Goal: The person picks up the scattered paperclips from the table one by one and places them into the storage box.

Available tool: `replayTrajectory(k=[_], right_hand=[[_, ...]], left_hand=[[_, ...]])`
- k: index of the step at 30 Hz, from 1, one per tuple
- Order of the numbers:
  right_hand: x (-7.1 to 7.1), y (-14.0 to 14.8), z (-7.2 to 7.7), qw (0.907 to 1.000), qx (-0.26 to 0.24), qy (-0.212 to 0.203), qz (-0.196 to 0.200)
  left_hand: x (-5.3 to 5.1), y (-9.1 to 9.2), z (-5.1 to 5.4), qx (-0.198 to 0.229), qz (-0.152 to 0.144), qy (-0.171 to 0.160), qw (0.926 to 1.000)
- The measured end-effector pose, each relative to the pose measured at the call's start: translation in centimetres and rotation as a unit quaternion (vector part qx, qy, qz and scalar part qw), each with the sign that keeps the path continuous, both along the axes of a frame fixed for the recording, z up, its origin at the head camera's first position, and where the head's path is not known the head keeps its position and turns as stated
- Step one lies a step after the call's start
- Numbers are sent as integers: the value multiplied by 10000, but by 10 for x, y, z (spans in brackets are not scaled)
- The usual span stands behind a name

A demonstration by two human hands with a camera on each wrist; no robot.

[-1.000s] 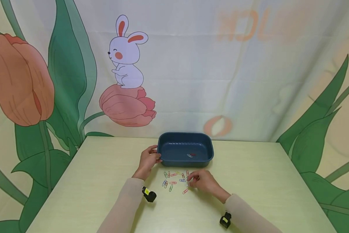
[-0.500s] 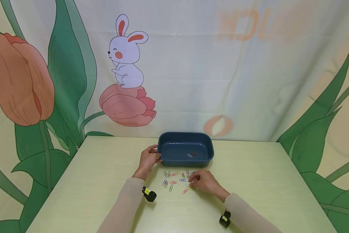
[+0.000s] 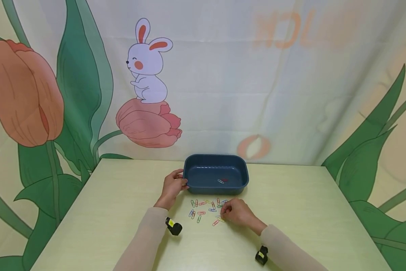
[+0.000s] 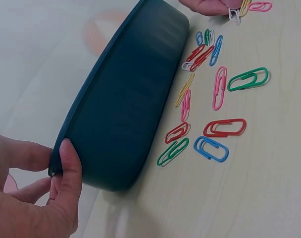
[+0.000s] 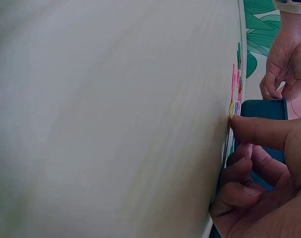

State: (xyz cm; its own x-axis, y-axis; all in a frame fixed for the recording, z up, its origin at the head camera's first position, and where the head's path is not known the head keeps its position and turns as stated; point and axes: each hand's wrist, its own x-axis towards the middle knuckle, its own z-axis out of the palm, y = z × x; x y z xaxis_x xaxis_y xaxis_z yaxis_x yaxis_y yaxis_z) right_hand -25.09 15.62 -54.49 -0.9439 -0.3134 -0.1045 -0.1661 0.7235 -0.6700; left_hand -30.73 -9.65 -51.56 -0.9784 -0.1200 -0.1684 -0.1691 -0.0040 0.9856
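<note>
Paper clips (image 4: 219,91) on table (image 3: 318,203), blue tray (image 3: 216,190) behind, clamped by left fingers (image 4: 31,154), grip of right fingers (image 5: 259,131) unclear, curtain (image 3: 216,94) beyond

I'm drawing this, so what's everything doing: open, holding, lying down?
Blue box: open, upright, white clip and red clip inside
Loose paperclips: lying scattered on the table
Left grip: holding the box's rim
Right grip: fingers curled at another white clip; pinch unclear
Printed cloth: hanging, creased

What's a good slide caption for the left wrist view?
Left hand gripping the dark blue tray, with colourful paper clips scattered beside it on the table.
</note>
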Motion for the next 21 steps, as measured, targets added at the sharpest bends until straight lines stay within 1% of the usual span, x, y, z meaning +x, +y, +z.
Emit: replayTrajectory(k=[5, 12, 21], right_hand=[[3, 2, 4, 10000, -43, 10, 58], [7, 6, 24, 9997, -145, 174, 110], [2, 6, 39, 9986, -349, 356, 190]], left_hand=[[0, 0, 1, 0, 13, -3, 10000], [0, 0, 0, 6, -1, 23, 10000], [-2, 1, -1, 24, -4, -4, 10000]])
